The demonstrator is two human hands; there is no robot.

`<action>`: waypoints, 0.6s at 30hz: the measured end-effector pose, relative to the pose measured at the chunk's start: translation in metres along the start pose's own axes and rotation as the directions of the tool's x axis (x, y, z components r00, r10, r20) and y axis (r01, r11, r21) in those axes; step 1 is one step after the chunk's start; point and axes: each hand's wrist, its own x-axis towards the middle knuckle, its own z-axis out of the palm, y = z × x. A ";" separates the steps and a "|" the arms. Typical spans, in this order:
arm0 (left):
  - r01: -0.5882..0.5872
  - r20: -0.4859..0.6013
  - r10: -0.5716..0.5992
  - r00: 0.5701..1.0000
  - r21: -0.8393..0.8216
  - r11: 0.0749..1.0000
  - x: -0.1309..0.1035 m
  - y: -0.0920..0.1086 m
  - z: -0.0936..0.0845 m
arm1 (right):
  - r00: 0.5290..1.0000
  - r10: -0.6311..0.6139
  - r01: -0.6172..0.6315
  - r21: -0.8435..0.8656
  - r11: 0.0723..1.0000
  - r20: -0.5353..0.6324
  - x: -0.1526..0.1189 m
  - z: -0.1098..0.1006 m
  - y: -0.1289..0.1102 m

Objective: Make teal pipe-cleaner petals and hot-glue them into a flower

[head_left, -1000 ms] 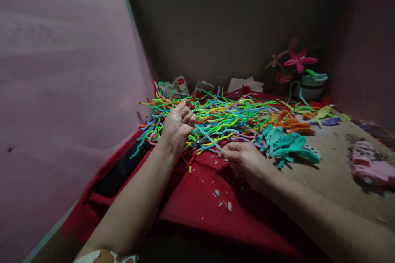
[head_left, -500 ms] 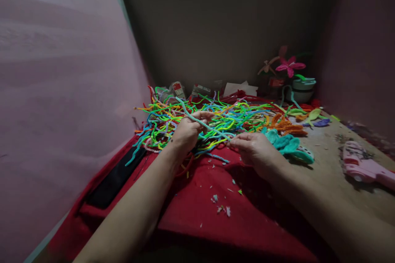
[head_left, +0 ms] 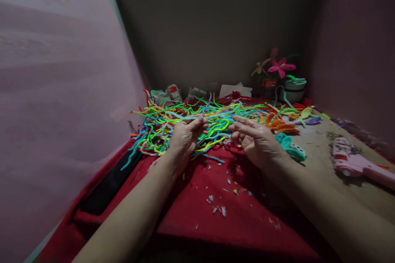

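Observation:
A light blue pipe cleaner [head_left: 217,115] stretches nearly level across the front of a heap of pipe cleaners [head_left: 216,131] in many colours. My left hand [head_left: 187,133] pinches it between thumb and forefinger. Close to its right part is my right hand [head_left: 254,135], fingers loosely stretched and apart, with no grip on the strand that I can make out. Teal fuzzy petals [head_left: 285,141] lie just beyond the right wrist, partly covered by it.
Red cloth [head_left: 197,209] with scattered fuzz clippings [head_left: 219,209] covers the table's front. At left lies a black flat object [head_left: 108,185]; at right, a pink glue gun [head_left: 354,160]. Orange petals [head_left: 280,123], a pot [head_left: 294,89] and a pink flower [head_left: 281,67] stand farther back.
The light blue pipe cleaner has swung from slanting down rightward to nearly level. My right hand has let go of its lower end, and its fingers have spread.

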 end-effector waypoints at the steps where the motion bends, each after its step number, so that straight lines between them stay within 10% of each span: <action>1: 0.010 0.005 -0.009 1.000 -0.013 1.000 -0.001 -0.002 0.002 | 1.000 0.025 -0.025 -0.017 1.000 0.011 -0.001 0.001 0.002; 18: 0.033 0.192 -0.128 0.973 0.434 0.901 -0.033 -0.013 0.026 | 0.996 -0.056 0.082 -0.467 0.881 0.069 -0.003 -0.005 0.017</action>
